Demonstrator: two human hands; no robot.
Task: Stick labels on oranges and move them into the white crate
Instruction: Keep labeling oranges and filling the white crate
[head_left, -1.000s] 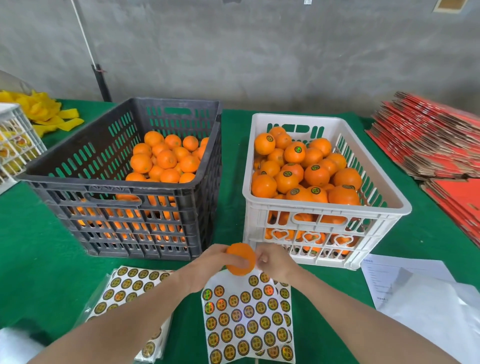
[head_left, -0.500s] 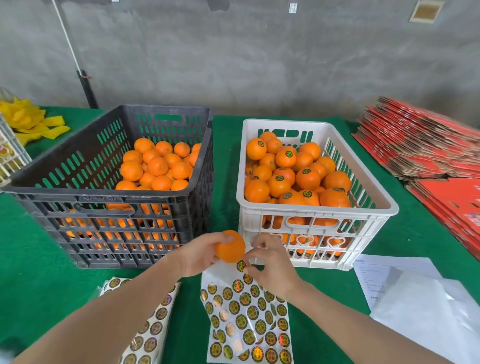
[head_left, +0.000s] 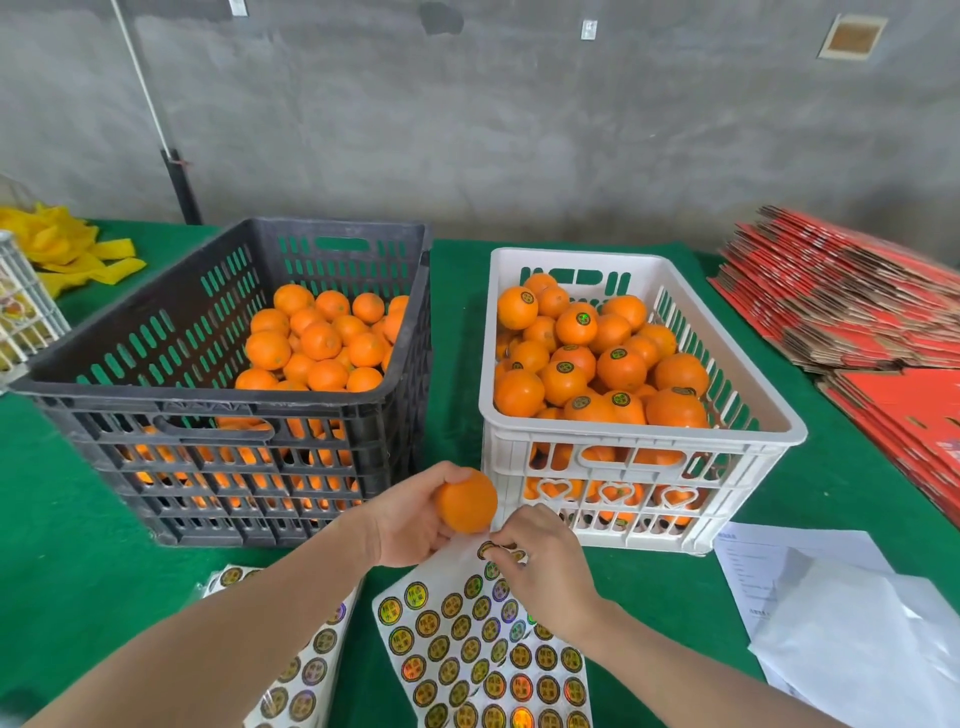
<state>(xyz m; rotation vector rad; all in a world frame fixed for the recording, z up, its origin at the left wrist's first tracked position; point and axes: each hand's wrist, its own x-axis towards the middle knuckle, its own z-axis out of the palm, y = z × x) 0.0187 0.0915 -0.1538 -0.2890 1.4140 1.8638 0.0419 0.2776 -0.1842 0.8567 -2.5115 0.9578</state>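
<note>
Change: our right hand (head_left: 545, 566) has come off the orange (head_left: 466, 500) and down onto the label sheet (head_left: 467, 644).
Black crate (head_left: 156, 431): on our left, holding plain oranges (head_left: 317, 343).
Left hand (head_left: 410, 525): our fingers curl round the orange, above the sheet, just before the white crate (head_left: 644, 436).
Right hand: our fingertips pinch a label (head_left: 488, 550) at the sheet's top edge.
White crate: on our right, heaped with labelled oranges (head_left: 618, 369).
</note>
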